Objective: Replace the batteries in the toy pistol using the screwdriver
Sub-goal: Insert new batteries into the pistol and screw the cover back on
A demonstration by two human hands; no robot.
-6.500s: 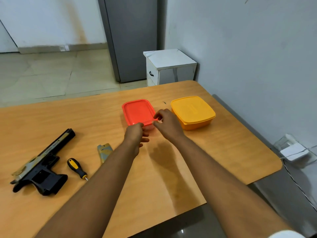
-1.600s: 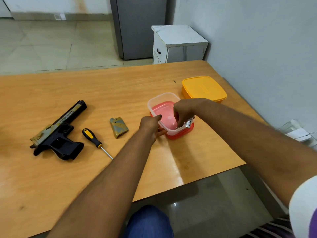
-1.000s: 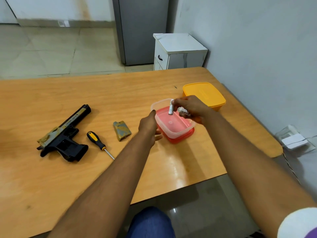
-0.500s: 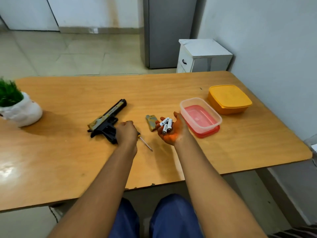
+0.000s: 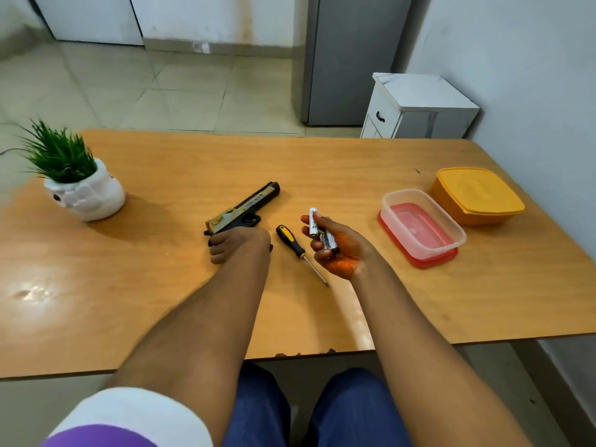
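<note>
The toy pistol (image 5: 244, 208) is seen lying flat on the wooden counter (image 5: 322, 162) near its centre, barrel aimed toward one o'clock, and its grip end is covered by the left hand (image 5: 239, 244), whose fingers are curled down around the grip. Just to the three o'clock side of that hand, the screwdriver (image 5: 295, 247) is laid on the counter, yellow-and-black handle at the far end and the thin shaft pointed toward five o'clock; it is touched by neither hand. The right hand (image 5: 337, 246) is held palm up just beside the screwdriver, and a few small batteries (image 5: 322, 235) are cradled in it, one of them pinched upright between thumb and fingertips while the others are kept against the curled fingers. Out at three o'clock from that hand, a clear plastic container (image 5: 422, 225) is found sitting open on its red lid (image 5: 416, 258), and a closed yellow container (image 5: 477, 195) is placed just beyond it, toward the wall. At ten o'clock on the counter, well apart from the pistol, a green plant in a white pot (image 5: 84, 195) is set.
</note>
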